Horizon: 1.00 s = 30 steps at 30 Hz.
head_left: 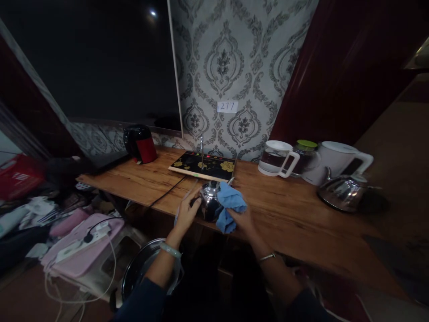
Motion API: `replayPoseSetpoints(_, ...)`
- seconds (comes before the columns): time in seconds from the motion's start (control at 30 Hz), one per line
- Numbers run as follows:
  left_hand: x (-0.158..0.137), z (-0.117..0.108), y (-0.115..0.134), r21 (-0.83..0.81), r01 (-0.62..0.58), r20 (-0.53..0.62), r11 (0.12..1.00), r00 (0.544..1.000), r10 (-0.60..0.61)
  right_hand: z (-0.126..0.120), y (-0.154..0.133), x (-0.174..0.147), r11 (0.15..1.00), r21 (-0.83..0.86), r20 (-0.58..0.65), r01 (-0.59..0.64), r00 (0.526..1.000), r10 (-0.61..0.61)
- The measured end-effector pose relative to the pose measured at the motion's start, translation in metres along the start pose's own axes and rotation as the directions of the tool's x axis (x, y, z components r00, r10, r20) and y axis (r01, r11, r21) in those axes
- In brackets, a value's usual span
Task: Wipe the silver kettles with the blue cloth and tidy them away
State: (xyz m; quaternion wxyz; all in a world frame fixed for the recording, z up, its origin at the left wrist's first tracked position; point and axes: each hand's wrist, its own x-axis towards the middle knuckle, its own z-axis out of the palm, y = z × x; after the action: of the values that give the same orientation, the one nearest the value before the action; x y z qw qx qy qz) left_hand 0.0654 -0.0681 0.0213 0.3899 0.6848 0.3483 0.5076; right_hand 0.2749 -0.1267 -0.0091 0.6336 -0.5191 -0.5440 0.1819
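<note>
A small shiny metal kettle [209, 201] is between my two hands at the front edge of the wooden table. My left hand [188, 209] grips its left side, the fingers curled at the dark handle. In my right hand [241, 219] is a bunched blue cloth [230, 199], pressed against the kettle's right side. The cloth covers part of the kettle and its lower right. Just behind the kettle lies a black electric tea stove [201, 166] with gold flowers, a thin upright spout and a small red light.
White-lidded [275, 156] and green-lidded [305, 156] glass pitchers stand right, with a white jug [330, 158] and a second metal kettle [345, 192]. A red and black appliance [140, 144] is at left. Below are a metal pot [134, 264] and a pink stool [83, 241] carrying a power strip.
</note>
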Motion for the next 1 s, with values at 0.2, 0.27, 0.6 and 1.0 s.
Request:
replayPoseSetpoints(0.2,0.01,-0.004,0.0,-0.011,0.013,0.015,1.0,1.0,-0.013,-0.053,0.021,-0.018,0.899,-0.437,0.084,0.035,0.996,0.002)
replayPoseSetpoints(0.27,0.015,-0.005,-0.001,-0.023,0.019,0.021,1.0,1.0,-0.019,-0.06,0.014,-0.017,0.887,-0.459,0.016,0.042,0.999,-0.039)
replayPoseSetpoints(0.6,0.035,-0.006,-0.016,0.0,-0.005,0.103,1.0,0.995,0.005,-0.004,-0.031,0.009,0.881,-0.386,0.093,0.272,0.962,-0.256)
replayPoseSetpoints(1.0,0.069,-0.009,-0.031,-0.015,0.031,0.194,0.999,0.981,-0.027,-0.075,-0.001,-0.041,0.977,-0.162,-0.009,-0.137,0.99,0.138)
